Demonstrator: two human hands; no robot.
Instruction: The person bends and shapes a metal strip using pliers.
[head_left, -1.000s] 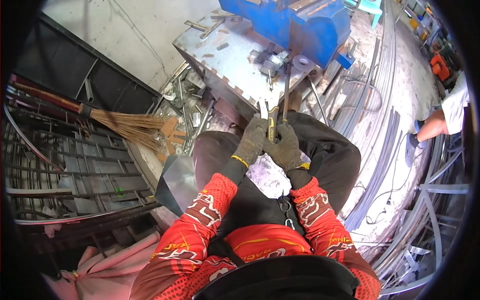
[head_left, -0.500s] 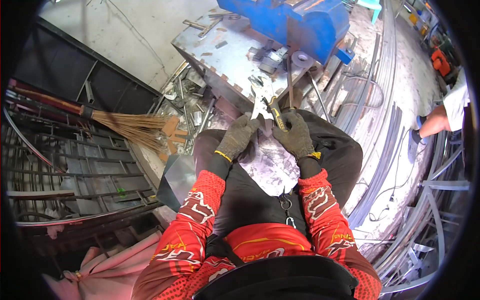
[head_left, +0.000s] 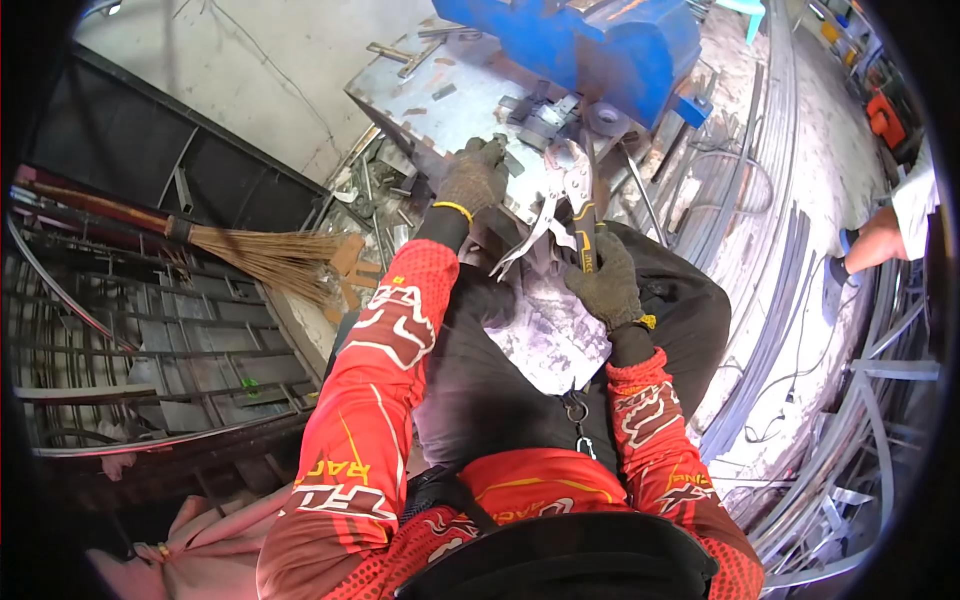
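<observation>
My right hand [head_left: 606, 280], in a grey-brown knit glove, is closed around the black-and-yellow grip of locking pliers [head_left: 570, 185]. The pliers point away from me, their silver lever swung out to the left. My left hand [head_left: 474, 175], gloved too, is stretched over the near edge of the metal worktable [head_left: 400, 90]. Its fingers look slightly apart, close to a small flat metal piece [head_left: 512, 163]; the undersides of the fingers are hidden. Several small metal blocks [head_left: 545, 118] lie just beyond on the tabletop.
A blue machine [head_left: 620, 45] stands at the table's far side, with a round disc [head_left: 606, 119] near it. A straw broom [head_left: 260, 250] and metal scraps lie to the left. Long metal strips [head_left: 765, 330] run along the floor at right, near another person's leg [head_left: 875, 242].
My left hand has let go of the pliers and moved forward and left onto the worktable. The pliers, held in my right hand, have shifted right, and their lever has swung open.
</observation>
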